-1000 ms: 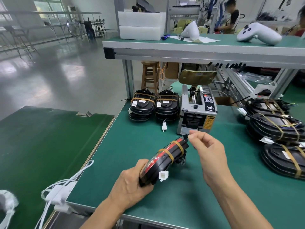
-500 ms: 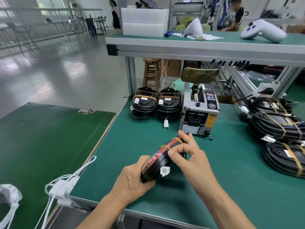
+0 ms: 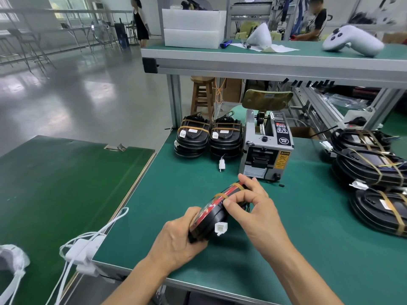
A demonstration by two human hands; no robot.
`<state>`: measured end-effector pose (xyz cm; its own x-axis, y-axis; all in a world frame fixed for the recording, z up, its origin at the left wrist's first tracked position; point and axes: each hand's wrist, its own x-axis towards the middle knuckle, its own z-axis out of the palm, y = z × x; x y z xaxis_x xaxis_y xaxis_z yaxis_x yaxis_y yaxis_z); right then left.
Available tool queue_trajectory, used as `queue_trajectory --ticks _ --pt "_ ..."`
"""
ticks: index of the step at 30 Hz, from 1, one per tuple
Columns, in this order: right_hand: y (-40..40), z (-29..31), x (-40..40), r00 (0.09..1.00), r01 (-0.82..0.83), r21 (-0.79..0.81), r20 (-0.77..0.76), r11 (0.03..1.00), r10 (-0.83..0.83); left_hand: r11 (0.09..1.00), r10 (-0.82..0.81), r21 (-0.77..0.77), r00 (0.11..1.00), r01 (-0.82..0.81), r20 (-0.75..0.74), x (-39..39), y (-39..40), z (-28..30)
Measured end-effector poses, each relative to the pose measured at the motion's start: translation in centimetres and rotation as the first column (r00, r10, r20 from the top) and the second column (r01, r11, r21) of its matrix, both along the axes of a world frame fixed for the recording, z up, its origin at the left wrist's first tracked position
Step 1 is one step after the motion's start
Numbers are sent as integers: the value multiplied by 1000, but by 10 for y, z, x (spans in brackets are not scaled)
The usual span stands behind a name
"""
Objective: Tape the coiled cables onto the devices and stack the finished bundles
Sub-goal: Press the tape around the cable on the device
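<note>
**Reader:** Black plastic, is that what you are holding?

**Me:** Yes. A black device [image 3: 208,219] with a red face, stood on edge over the green counter [image 3: 286,249], its cable coiled round it. Its long axis runs from my near left away to the far right. My left hand [image 3: 176,241] is curled round the near end. My right hand [image 3: 251,208] lies over the far half, thumb and fingers pinching down on a tan tape band [image 3: 220,195]; a second band [image 3: 237,185] crosses nearer the far tip. A white connector [image 3: 221,228] hangs from the side facing me.

**Reader:** Where does it go next?

**Me:** I judge the taping nearly done. The finished bundles [image 3: 209,137] sit in two low stacks at the far side of the counter, ahead and slightly left, so my left hand has the straighter reach. The tape dispenser [image 3: 266,148] stands just right of them, almost directly beyond the device's far tip.

**Reader:** And round about?

**Me:** More black taped devices [image 3: 372,170] are piled at my right. A darker green table [image 3: 66,183] adjoins on the left, white cables [image 3: 88,245] trailing over its edge. A shelf [image 3: 264,62] runs overhead; beyond lies a grey workshop floor [image 3: 77,95].
</note>
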<state>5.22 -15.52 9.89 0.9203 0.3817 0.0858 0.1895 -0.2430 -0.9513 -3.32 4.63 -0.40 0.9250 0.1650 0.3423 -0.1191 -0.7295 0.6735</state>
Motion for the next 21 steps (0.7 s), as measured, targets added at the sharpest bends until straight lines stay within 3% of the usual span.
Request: queue_trajectory --ticks 21 --pt "2 6 -5 999 32 -5 -4 999 -32 1000 1 22 1000 -1 -5 1 1 -2"
